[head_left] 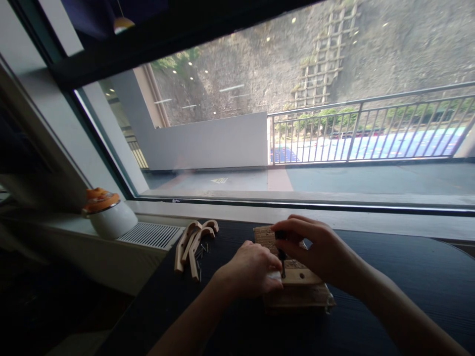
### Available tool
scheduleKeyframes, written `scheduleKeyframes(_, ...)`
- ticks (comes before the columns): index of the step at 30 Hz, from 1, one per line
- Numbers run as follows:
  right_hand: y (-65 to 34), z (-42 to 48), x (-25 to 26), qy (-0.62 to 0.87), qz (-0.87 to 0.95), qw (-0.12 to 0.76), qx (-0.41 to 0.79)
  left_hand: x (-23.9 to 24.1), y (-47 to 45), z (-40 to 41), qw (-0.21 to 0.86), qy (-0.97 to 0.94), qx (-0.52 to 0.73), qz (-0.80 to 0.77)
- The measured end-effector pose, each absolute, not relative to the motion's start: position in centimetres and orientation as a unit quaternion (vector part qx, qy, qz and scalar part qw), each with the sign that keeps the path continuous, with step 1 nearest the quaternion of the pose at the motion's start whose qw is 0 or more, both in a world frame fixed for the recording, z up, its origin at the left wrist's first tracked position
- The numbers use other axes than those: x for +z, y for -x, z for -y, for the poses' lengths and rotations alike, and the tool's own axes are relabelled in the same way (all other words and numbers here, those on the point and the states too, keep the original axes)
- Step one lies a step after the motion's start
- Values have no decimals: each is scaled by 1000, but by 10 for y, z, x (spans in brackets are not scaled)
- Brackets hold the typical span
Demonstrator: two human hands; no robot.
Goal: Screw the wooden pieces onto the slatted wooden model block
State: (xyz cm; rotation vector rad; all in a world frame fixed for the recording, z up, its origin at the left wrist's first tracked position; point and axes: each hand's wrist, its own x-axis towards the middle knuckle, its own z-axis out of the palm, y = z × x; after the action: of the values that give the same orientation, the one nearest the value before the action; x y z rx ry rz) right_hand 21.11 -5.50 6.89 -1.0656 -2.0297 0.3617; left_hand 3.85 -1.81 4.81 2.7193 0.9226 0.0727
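My right hand [309,240] is closed around the dark handle of a screwdriver [283,264], held upright with its shaft pointing down. The screwdriver's tip meets a pale wooden hook [301,277], which has a round hole to the right of the tip. My left hand [254,269] grips the wooden hook's left end, its fingers closed beside the shaft; that end is hidden behind them. Beneath the hook lies a brown, cardboard-like block [297,299], with what looks like clear wrap at its right corner. Part of the block also shows behind my hands.
Several curved wooden hooks [188,247] lie at the left of the dark table [393,277], with loose screws [201,252] beside them. A white pot with an orange top [113,220] stands on the ledge by a vent grille [150,235]. A window sill [237,212] runs behind the table.
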Motion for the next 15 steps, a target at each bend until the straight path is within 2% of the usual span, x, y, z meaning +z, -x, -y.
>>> scheduleKeyframes(4,-209,56,68,454,777,417,126,46,-39,17,129,-939,30,-318)
scheduleKeyframes(8,-209,57,67,483,774,395,109,43,-38,16,123,-941,41,-311)
scheduleKeyframes(15,-210,59,68,441,798,377,165,46,-38,18,118,-943,39,-309)
